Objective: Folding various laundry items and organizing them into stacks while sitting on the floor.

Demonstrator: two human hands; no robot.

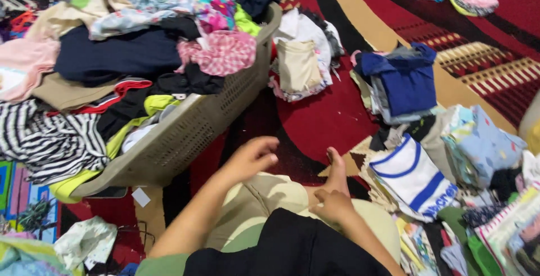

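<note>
- Two bare hands are seen low in the head view, above the person's lap, where a black fabric garment is draped over the knees, with beige trousers showing beneath it.
- The left hand is held out ahead of the left knee on a forearm that rises from the lower left; its fingers are loosely curled towards the thumb, and nothing is held between them.
- The right hand is kept close to the body, resting at the upper edge of the black fabric garment; its fingers are bunched together, but whether the cloth is pinched cannot be told.
- A bare foot is seen just beyond the right hand, on the red patterned carpet.
- A beige plastic laundry basket, tipped and heaped with mixed clothing, lies just to the left of the left hand.
- A white shirt with blue trim tops a folded pile near the right hand, and a stack of folded blue garments lies further off.
</note>
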